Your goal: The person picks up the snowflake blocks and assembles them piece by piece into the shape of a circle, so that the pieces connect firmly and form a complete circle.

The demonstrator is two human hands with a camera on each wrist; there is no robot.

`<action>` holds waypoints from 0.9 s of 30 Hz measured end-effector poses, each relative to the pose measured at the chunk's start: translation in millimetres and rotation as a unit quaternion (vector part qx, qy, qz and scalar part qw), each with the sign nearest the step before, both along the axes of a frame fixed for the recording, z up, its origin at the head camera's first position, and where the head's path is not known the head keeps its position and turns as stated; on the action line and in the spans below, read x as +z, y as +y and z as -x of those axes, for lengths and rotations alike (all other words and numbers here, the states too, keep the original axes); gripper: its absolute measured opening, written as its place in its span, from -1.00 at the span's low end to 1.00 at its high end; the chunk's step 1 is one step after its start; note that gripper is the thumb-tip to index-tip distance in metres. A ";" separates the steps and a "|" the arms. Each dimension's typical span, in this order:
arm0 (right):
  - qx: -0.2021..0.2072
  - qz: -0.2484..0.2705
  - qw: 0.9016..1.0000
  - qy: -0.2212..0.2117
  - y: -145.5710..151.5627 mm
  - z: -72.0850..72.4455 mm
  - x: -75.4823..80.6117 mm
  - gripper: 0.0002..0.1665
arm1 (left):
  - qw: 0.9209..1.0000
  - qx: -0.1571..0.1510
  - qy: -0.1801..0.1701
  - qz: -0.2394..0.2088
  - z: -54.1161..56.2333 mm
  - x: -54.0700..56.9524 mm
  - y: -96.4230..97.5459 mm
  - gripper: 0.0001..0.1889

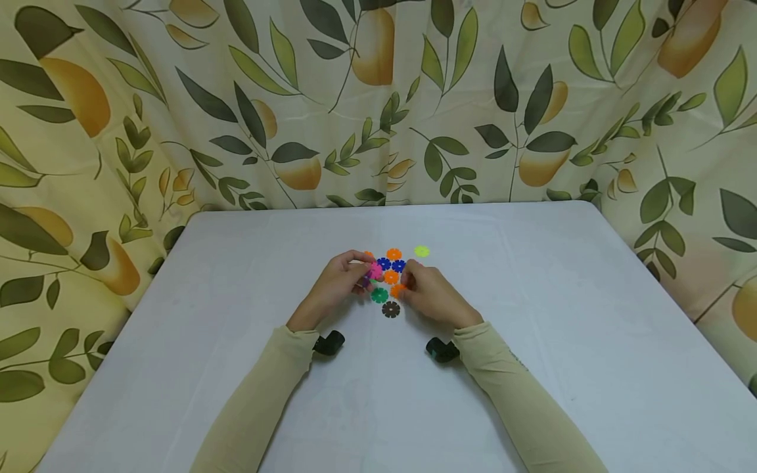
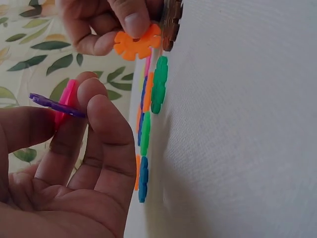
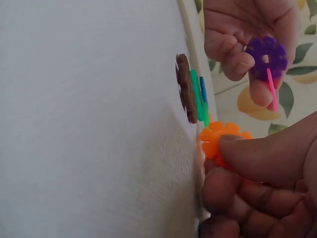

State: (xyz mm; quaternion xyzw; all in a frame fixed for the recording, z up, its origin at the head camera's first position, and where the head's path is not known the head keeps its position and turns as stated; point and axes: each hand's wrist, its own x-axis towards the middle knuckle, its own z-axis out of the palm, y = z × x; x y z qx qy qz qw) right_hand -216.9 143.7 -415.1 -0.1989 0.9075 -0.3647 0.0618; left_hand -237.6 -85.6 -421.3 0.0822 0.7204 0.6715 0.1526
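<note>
My left hand [image 1: 337, 286] holds a purple notched flower disc [image 3: 267, 58] and a pink one [image 1: 375, 270]. The two are slotted together at an angle, between thumb and fingers. Opposite it, my right hand [image 1: 436, 294] pinches an orange flower disc [image 2: 137, 42] between thumb and finger. Loose discs lie on the table between and beyond the hands: a brown one [image 1: 390, 309] nearest me, a dark green one [image 1: 380, 295], blue ones [image 1: 399, 266] and more orange ones [image 1: 393, 254]. Part of the group is hidden behind the left fingers.
A yellow-green disc [image 1: 422, 251] lies apart at the far right of the group. The white-covered table [image 1: 532, 263] reaches back to a leaf-patterned curtain [image 1: 367, 131]. Each wrist carries a small black camera, such as the left one [image 1: 329, 343].
</note>
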 end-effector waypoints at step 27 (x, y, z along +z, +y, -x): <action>-0.023 0.131 0.990 0.044 -1.6 1.8 0.9 -0.90 | 1.000 -0.026 -0.013 -0.008 -0.5 -0.4 2.4 -0.80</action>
